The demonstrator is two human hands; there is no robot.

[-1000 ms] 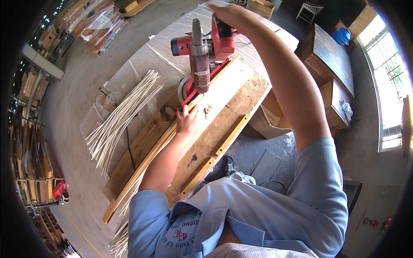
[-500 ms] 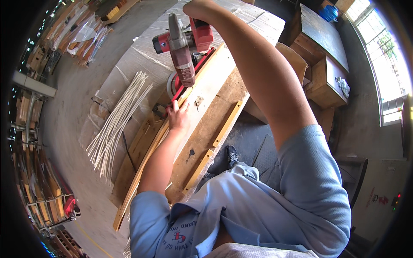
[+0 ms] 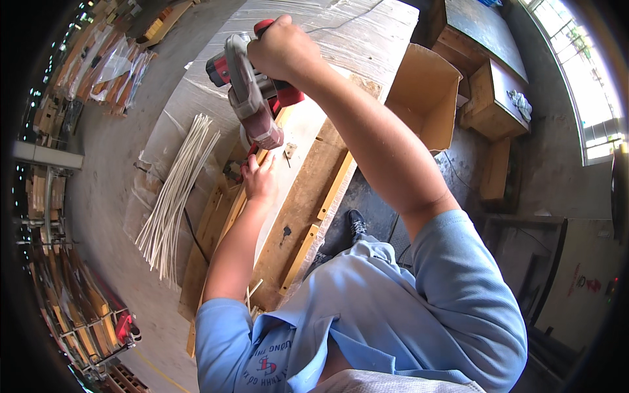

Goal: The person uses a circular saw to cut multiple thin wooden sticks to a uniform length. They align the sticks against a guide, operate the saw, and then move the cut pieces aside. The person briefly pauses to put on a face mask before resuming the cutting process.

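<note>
A red-and-grey mitre saw [image 3: 252,114] stands on the worktable, its round guard over the far end of a long wooden strip [image 3: 237,208]. My right hand [image 3: 283,49] is closed round the saw's red handle at the top. My left hand [image 3: 261,178] rests on the strip just nearer than the saw head, its fingers spread and pressing down, thumb side partly hidden. A pale board [image 3: 278,190] lies right of the strip, and a small metal plate [image 3: 289,152] sits on it by the saw. The blade itself is hidden by the guard.
A bundle of thin white rods [image 3: 177,196] lies on the table's left. Two yellow wooden blocks [image 3: 334,185] line its right edge. A cardboard box [image 3: 422,98] stands beyond that edge, near wooden cabinets [image 3: 478,39]. A rack of wood pieces [image 3: 75,301] stands at lower left.
My right hand has come nearer and lower with the saw handle, and the saw head has tilted. My left hand stays on the strip. The view has shifted slightly.
</note>
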